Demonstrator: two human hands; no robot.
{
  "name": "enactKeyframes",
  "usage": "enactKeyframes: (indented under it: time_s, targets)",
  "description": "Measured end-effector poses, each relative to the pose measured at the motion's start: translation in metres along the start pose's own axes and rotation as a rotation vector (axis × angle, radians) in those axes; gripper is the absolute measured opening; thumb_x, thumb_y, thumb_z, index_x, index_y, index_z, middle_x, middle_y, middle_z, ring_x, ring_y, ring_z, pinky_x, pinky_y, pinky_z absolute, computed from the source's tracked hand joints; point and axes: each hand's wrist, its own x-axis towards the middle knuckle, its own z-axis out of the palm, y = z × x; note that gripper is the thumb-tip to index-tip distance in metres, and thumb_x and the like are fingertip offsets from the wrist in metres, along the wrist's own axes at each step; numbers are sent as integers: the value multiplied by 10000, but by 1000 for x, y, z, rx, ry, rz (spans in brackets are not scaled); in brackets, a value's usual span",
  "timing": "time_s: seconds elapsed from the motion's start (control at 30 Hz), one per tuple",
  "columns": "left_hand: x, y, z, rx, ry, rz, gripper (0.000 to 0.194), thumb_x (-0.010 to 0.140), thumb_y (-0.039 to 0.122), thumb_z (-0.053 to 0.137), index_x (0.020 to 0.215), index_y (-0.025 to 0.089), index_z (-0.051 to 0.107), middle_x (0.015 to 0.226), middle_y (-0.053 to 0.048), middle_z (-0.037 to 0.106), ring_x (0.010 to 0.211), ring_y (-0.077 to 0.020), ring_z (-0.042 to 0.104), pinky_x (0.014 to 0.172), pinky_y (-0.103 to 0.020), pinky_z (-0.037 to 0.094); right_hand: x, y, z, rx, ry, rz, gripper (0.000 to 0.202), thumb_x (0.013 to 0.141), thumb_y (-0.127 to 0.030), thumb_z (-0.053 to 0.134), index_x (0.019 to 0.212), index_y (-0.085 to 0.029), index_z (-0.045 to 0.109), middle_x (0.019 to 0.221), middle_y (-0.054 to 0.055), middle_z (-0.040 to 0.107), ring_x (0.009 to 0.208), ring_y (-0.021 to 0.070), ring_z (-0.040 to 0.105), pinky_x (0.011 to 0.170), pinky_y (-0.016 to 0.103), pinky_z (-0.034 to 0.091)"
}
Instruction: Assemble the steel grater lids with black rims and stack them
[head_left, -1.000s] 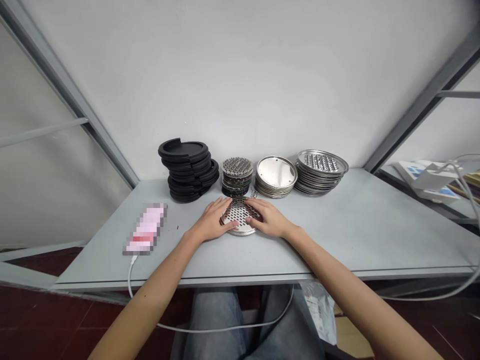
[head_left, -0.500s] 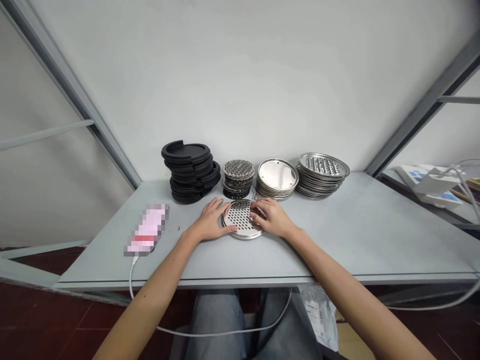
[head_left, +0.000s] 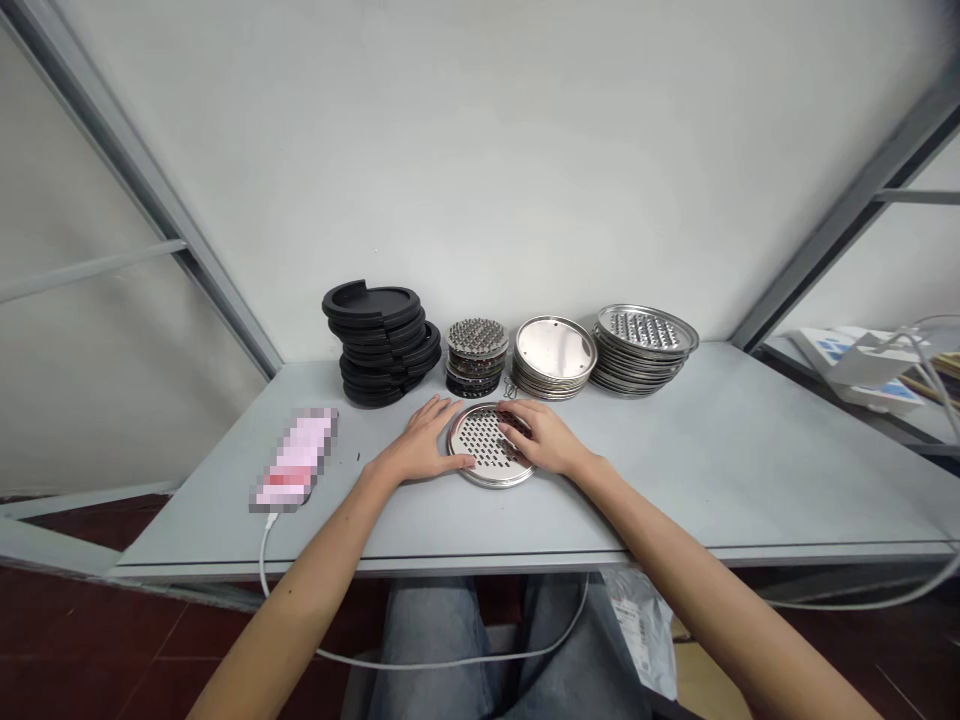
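A round steel grater plate point(head_left: 484, 440) with rows of slots lies on the table in front of me; its lower edge shows several layered rims. My left hand point(head_left: 421, 443) is at its left side, fingers spread on the table and thumb touching the front-left rim. Over the plate's right side curls my right hand point(head_left: 544, 434), its thumb and bent fingers on the slotted face. Whatever lies under those fingers is hidden. A small bent wire piece point(head_left: 510, 388) sits just behind the plate.
Along the wall stand black ring-shaped bases point(head_left: 379, 345), small spiked grater discs point(head_left: 477, 345), plain steel discs point(head_left: 556, 352) and larger rimmed grater plates point(head_left: 645, 345), all stacked. A phone point(head_left: 296, 460) with a white cable point(head_left: 264, 560) lies at the left of the grey table point(head_left: 750, 460).
The grater plate has shifted slightly toward me and to the right. My right hand has moved a little with it; my left hand stays nearly in place.
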Motion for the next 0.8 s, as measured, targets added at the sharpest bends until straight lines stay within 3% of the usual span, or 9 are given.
enactKeyframes:
  time_s: [0.2,0.33,0.57,0.8]
  targets:
    - [1,6,-2,39,24,95,800,797,601,634,1460,223,393,1552,-107,316,1457,-334,207,1185,-511,222,0,-1,5,2,18,39,316,961,-347,441,1166,-182,617,1123,113,686,1037,245,627,932,403,475]
    - [1,12,-2,21,-6,148,876,741,612,689,1468,229,382,1546,-104,335,1441,-353,244,1172,-533,248,0,-1,9,17,69,60,314,970,-345,421,1158,-177,607,1142,119,673,1067,249,608,956,417,462]
    - [0,9,-3,48,50,80,847,770,617,658,1465,220,381,1597,-119,192,1459,-343,201,1175,-507,250,-1,1,3,19,126,79,346,948,-396,462,1187,-176,582,1196,126,645,1127,264,577,983,423,449]
    - [1,4,-2,21,44,90,765,834,528,625,1478,216,357,1548,-103,337,1448,-325,245,1171,-518,256,0,2,2,17,71,84,291,935,-393,478,1081,-177,608,1048,110,683,960,248,621,890,402,477]
